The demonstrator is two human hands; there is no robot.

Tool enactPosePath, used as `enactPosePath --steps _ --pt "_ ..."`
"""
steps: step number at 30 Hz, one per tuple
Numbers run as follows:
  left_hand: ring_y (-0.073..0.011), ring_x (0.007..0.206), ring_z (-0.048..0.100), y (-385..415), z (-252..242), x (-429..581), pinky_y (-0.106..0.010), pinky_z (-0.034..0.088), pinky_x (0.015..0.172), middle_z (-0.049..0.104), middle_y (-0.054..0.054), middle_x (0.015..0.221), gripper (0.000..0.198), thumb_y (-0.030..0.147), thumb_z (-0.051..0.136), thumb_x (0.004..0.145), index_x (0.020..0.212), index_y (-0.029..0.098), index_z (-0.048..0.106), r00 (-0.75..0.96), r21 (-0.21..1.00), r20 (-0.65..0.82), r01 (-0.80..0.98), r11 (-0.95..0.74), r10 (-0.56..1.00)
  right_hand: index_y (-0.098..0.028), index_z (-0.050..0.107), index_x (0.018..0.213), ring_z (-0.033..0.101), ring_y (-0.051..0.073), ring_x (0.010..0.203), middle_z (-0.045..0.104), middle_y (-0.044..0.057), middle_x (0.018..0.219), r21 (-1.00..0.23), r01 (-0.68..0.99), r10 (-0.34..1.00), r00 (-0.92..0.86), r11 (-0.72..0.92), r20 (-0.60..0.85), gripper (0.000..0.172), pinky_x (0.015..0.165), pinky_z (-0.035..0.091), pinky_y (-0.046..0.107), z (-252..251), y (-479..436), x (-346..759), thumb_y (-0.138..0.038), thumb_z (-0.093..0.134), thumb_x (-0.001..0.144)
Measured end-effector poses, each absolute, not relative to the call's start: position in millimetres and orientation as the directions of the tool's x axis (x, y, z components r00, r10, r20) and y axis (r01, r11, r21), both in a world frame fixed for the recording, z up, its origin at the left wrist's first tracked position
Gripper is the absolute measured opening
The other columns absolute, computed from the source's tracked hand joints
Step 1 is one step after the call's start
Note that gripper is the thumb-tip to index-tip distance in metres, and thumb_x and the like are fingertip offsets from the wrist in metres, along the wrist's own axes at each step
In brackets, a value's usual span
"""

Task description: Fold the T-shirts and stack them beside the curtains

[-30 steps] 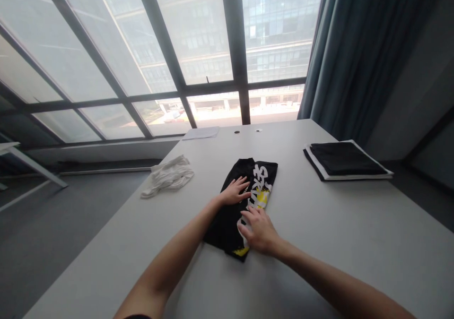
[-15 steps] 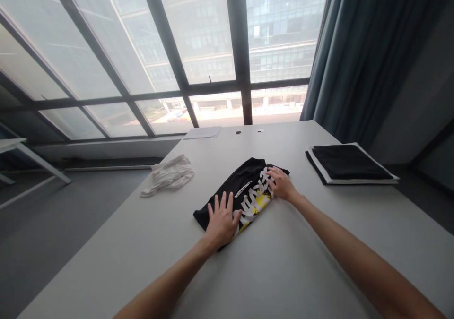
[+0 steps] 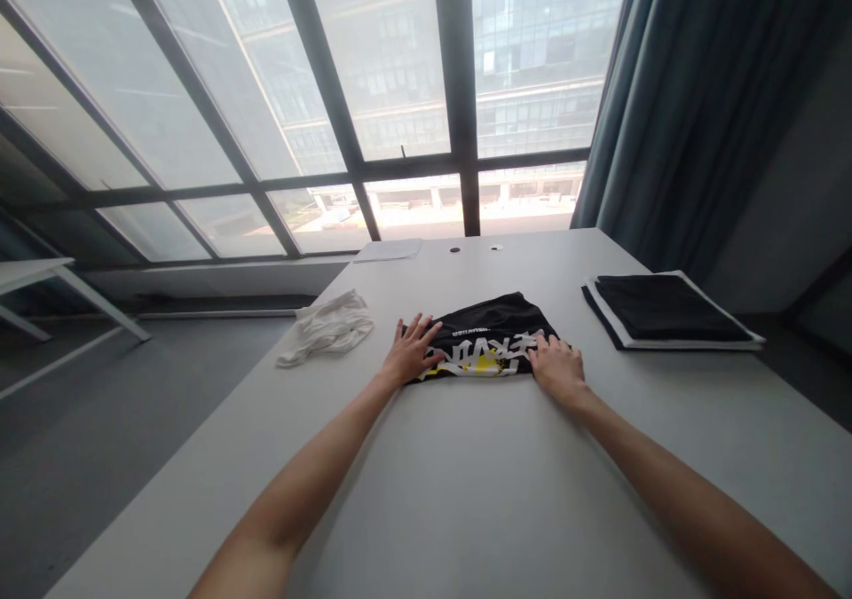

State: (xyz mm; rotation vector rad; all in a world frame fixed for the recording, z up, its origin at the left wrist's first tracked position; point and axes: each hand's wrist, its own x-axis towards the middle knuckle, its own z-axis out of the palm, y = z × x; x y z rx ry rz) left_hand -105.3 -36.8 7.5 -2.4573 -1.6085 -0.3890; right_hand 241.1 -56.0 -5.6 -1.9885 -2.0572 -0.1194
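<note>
Folded black shirt (image 3: 485, 337) w/ white and yellow print lies mid-table (image 3: 466, 492), long axis running L-to-R across the person's front, straight ahead of both arms. Left hand (image 3: 414, 353) rests flat on its L end and right hand (image 3: 557, 366) flat on its R end, fingers of both spread and apart, nothing pinched or clamped, so each hand is about equally near its own end. Crumpled white cloth (image 3: 329, 326) sits just beyond the L hand, the stack of folded clothes (image 3: 666, 311) is well apart on the R side, nearer the R hand, and a sheet of paper (image 3: 388, 249) lies at the far edge.
</note>
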Motion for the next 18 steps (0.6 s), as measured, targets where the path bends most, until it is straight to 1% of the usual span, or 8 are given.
enactPosePath --steps 2,4,6,8,10,13,15,18 --pt "-0.0393 0.152 0.02 -22.5 7.4 -101.2 -0.067 0.006 0.12 0.037 -0.014 0.16 0.069 0.05 0.067 0.09 0.152 0.027 0.046 0.265 -0.005 0.392 0.958 -0.286 0.881 -0.015 0.063 0.126 0.057 0.033 0.108 0.066 0.021 0.118 -0.147 0.987 0.961 -0.02 0.063 0.277 0.037 0.09 0.04 0.045 -4.0 -53.6 245.7 -0.034 0.046 0.099" --pt "-0.04 0.15 0.023 -16.3 2.4 -95.8 -0.067 0.01 0.119 0.04 -0.016 0.157 0.064 0.048 0.065 0.092 0.149 0.024 0.049 0.136 0.053 0.452 0.983 -0.178 0.882 -0.017 0.065 0.121 0.054 0.033 0.114 0.065 0.019 0.123 -0.172 0.978 0.936 -0.049 0.116 0.349 0.032 0.093 0.039 0.044 -5.1 -45.4 251.1 -0.029 0.045 0.099" --pt "-0.0375 0.145 0.034 -15.5 -5.7 -93.5 -0.062 0.021 0.118 0.049 -0.016 0.151 0.054 0.045 0.057 0.097 0.145 0.021 0.053 0.032 0.162 0.476 0.979 -0.124 0.879 -0.018 0.065 0.12 0.051 0.032 0.12 0.063 0.017 0.13 -0.217 0.96 0.902 -0.069 0.176 0.426 0.031 0.097 0.038 0.044 -8.8 -33.9 257.3 -0.024 0.044 0.098" --pt "-0.0323 0.134 0.049 -16.5 -13.3 -96.8 -0.052 0.034 0.114 0.059 -0.015 0.141 0.043 0.04 0.045 0.103 0.139 0.02 0.058 -0.036 0.265 0.476 0.959 -0.104 0.879 -0.019 0.066 0.119 0.051 0.03 0.122 0.063 0.014 0.131 -0.29 0.931 0.886 -0.067 0.221 0.459 0.031 0.099 0.039 0.043 -14.6 -21.6 263.9 -0.022 0.044 0.097" --pt "-0.0284 0.122 0.059 -16.9 -18.4 -104.6 -0.045 0.042 0.108 0.065 -0.014 0.131 0.04 0.033 0.039 0.104 0.132 0.018 0.062 -0.082 0.317 0.474 0.945 -0.083 0.877 -0.019 0.067 0.118 0.054 0.029 0.12 0.065 0.013 0.128 -0.372 0.892 0.887 -0.066 0.258 0.458 0.032 0.098 0.042 0.041 -21.6 -11.0 269.8 -0.021 0.044 0.096" --pt "-0.027 0.115 0.062 -16.0 -22.1 -117.2 -0.04 0.046 0.104 0.068 -0.013 0.124 0.036 0.027 0.043 0.1 0.127 0.017 0.066 -0.113 0.33 0.467 0.942 -0.054 0.877 -0.019 0.066 0.122 0.057 0.028 0.117 0.067 0.011 0.127 -0.445 0.844 0.885 -0.071 0.299 0.46 0.036 0.1 0.044 0.041 -31.5 -0.9 275.7 -0.019 0.045 0.094" --pt "-0.0267 0.115 0.063 -14.8 -24.3 -122.0 -0.039 0.046 0.104 0.069 -0.013 0.123 0.036 0.025 0.047 0.098 0.126 0.016 0.066 -0.115 0.333 0.459 0.941 -0.051 0.881 -0.018 0.065 0.127 0.057 0.028 0.119 0.066 0.011 0.13 -0.458 0.836 0.885 -0.07 0.303 0.46 0.04 0.101 0.044 0.042 -36.4 2.2 277.6 -0.018 0.045 0.092" --pt "-0.0275 0.117 0.062 -13.1 -28.8 -123.6 -0.039 0.046 0.105 0.068 -0.013 0.127 0.039 0.026 0.048 0.097 0.131 0.016 0.064 -0.108 0.333 0.449 0.941 -0.054 0.887 -0.018 0.064 0.131 0.054 0.029 0.126 0.063 0.011 0.137 -0.452 0.84 0.892 -0.079 0.3 0.445 0.045 0.104 0.044 0.045 -40.5 3.6 278.9 -0.016 0.043 0.091"
